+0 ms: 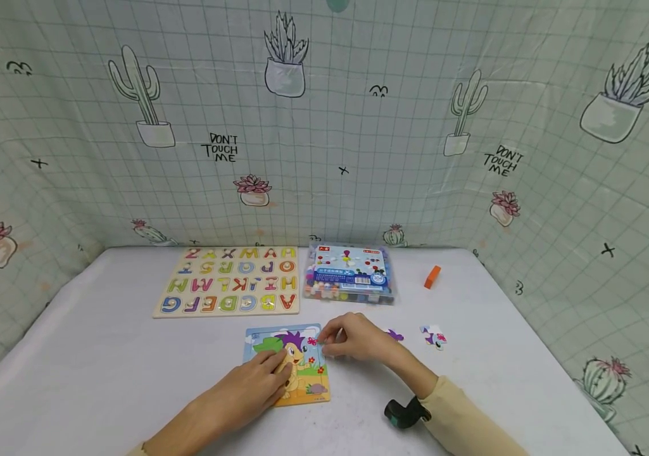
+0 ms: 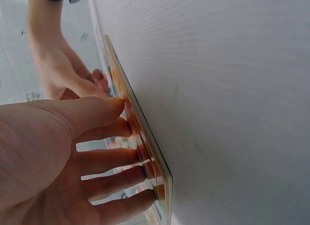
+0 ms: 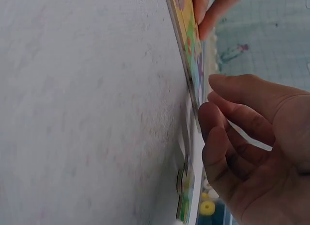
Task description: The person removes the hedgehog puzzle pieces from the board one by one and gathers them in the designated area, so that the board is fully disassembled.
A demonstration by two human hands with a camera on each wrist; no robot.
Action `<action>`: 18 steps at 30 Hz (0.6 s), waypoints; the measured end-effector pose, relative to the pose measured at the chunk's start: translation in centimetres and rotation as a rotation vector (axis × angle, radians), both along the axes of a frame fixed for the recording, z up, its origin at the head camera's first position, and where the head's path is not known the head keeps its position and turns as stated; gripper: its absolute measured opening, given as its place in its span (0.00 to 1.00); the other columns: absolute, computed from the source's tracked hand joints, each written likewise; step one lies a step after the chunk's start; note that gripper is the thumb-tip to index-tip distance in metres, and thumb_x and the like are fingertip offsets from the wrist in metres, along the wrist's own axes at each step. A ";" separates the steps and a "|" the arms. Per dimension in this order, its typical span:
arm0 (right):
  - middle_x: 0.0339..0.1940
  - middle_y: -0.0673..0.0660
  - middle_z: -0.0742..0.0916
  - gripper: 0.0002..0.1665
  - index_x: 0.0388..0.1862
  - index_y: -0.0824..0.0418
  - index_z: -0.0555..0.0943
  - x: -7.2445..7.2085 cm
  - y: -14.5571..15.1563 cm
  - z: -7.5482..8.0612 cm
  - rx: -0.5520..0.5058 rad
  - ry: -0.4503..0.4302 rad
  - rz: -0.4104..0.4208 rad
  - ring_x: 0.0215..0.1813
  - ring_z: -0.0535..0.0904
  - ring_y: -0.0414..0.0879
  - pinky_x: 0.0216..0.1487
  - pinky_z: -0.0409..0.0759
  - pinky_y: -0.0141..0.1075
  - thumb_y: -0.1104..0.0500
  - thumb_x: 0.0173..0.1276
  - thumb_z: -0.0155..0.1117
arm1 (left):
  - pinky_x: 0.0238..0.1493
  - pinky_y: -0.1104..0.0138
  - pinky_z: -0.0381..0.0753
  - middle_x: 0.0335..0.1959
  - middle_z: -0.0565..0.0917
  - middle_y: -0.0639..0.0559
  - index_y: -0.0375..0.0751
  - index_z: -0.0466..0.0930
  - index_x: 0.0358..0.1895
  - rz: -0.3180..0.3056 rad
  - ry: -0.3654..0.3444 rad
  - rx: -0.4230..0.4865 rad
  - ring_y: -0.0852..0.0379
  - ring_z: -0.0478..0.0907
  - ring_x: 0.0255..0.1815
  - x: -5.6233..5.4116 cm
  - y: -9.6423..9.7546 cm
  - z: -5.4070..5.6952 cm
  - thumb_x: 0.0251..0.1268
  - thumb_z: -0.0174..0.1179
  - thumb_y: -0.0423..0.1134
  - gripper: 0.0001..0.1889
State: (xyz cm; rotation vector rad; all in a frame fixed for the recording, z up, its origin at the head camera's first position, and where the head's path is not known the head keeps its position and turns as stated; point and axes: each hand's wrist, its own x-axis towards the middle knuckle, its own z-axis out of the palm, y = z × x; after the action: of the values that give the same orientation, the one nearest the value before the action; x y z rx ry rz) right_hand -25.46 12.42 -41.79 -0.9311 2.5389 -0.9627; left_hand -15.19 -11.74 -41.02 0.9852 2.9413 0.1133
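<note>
A square cartoon jigsaw puzzle (image 1: 318, 373) with a purple-haired character lies on the white table. My left hand (image 1: 259, 382) rests on its left and middle part; the left wrist view shows those fingertips (image 2: 157, 191) touching the board, spread apart. At the puzzle's upper right edge is my right hand (image 1: 356, 337), its fingers bent. In the right wrist view no piece shows between the thumb and fingers of that hand (image 3: 242, 133). Two loose jigsaw pieces lie to the right: a purple one (image 1: 394, 334), partly behind the right hand, and a multicoloured one (image 1: 434, 337).
Behind the puzzle lies a wooden alphabet board (image 1: 226, 282). Beside it is a clear plastic box (image 1: 349, 273) of coloured parts with a printed sheet. An orange block (image 1: 432, 277) sits at the back right. A patterned cloth (image 1: 324, 126) hangs around the table.
</note>
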 end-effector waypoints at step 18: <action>0.36 0.51 0.84 0.14 0.46 0.58 0.86 0.5 -2.9 0.5 0.107 -0.003 0.063 0.31 0.72 0.37 0.32 0.72 0.27 0.57 0.62 0.72 | 0.53 0.55 0.83 0.69 0.73 0.42 0.41 0.77 0.64 -0.032 0.030 -0.021 0.46 0.73 0.65 -0.2 -0.2 -0.1 0.72 0.57 0.45 0.21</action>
State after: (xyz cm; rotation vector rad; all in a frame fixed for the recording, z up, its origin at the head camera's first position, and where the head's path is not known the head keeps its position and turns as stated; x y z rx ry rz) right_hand -24.91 9.50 -41.29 -0.9707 2.5150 -0.8016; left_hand -15.35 -11.92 -41.08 1.0396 2.9458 0.0663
